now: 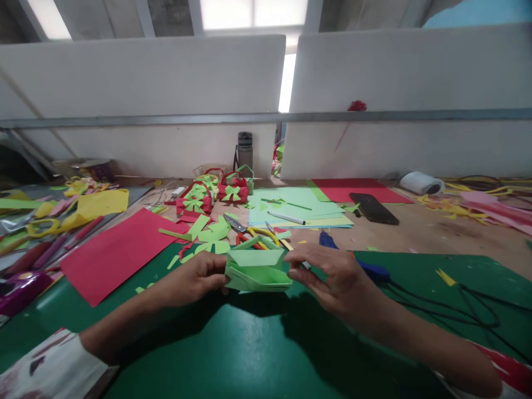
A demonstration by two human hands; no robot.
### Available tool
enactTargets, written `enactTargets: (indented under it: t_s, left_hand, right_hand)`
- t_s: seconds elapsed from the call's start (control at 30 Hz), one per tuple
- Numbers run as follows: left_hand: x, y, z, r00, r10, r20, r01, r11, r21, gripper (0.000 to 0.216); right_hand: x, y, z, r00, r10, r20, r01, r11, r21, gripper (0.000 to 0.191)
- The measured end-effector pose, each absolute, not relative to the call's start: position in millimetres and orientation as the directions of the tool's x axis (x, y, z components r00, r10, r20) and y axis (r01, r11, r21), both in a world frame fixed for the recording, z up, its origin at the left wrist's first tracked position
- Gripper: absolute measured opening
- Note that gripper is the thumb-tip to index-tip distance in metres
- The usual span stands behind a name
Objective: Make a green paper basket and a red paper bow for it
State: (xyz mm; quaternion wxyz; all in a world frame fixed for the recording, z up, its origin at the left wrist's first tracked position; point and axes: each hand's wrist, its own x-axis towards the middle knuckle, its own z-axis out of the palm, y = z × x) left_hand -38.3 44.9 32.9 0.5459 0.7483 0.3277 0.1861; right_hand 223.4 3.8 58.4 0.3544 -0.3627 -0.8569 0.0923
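Observation:
A small light-green folded paper basket (257, 277) is held a little above the green mat, its open side facing me. My left hand (199, 280) is closed on its left end, thumb in front and fingers behind. At the right end, my right hand (328, 271) has thumb and index finger pinched at the edge of the paper; its other fingertips are partly hidden. Just behind the basket lie scissors (270, 235) with yellow handles and another pair with red-orange handles (245, 239). A blue glue gun (374, 271) rests beyond my right wrist.
Red paper baskets (235, 188) with green bows stand at the back by a dark bottle (245, 149). Red paper (120, 255) and green scraps (214, 233) lie left. Pale green sheets (295, 202), a pen (286, 218) and a phone (374, 208) are behind. A black cord (449, 313) trails right.

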Motion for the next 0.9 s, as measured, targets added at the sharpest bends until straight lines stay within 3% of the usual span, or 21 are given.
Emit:
enactTargets:
  t_s: [0.37,0.6,0.67,0.8,0.9]
  left_hand:
    - [-54.9,62.0,31.2,0.739,0.657,-0.148,0.368,-0.211,0.905,0.017]
    - [-51.8,59.7,32.3,0.732,0.666,-0.142,0.409,-0.264,0.873,0.018]
    - [-50.6,56.0,38.1,0.649,0.757,-0.072,0.479,-0.333,0.812,0.019]
    - [-39.4,34.7,58.0,0.341,0.908,0.244,0.63,-0.414,0.658,0.034]
    - [-18.4,11.6,62.6,0.434,0.86,0.27,0.575,-0.495,0.652,0.033]
  right_hand:
    - [233.6,14.8,48.9,-0.759,0.616,0.21,0.462,0.737,-0.493,0.033]
    - [226.5,20.8,33.8,-0.792,0.582,0.185,0.459,0.767,-0.449,0.015]
    - [225.4,20.3,33.4,-0.774,0.602,0.195,0.489,0.765,-0.42,0.017]
    - [221.5,15.0,36.4,-0.729,0.651,0.211,0.553,0.743,-0.378,0.019]
    - [215.9,10.6,36.0,-0.712,0.662,0.232,0.574,0.74,-0.35,0.02]
